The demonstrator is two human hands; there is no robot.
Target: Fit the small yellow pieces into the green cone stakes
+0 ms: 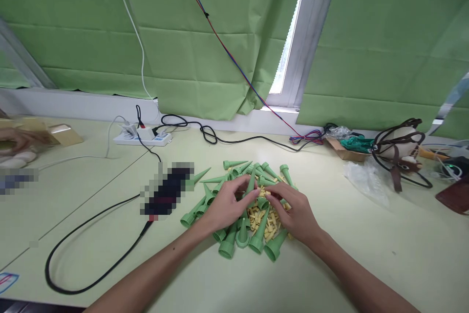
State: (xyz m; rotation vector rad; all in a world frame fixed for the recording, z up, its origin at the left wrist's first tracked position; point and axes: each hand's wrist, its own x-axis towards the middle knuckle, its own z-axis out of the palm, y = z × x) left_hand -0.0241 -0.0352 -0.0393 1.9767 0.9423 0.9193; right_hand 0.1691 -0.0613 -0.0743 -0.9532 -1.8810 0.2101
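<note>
Forearms (172, 254) lie nearest. Hands close together above green cones (227, 244) and yellow pieces (270, 225) on table (348, 259). Left hand (229, 200) clamps one cone (251, 182), thumb against fingers; right hand (297, 209) beside it, pinch unconfirmed. Technique: cone steady, fingertips light.

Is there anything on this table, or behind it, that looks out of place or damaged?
Nothing looks clearly damaged. The red and blue wires slant across the green curtain down to a coiled bundle on the table, which looks untidy. The green cones and yellow pieces lie jumbled together; whether spilled, I cannot tell.
</note>
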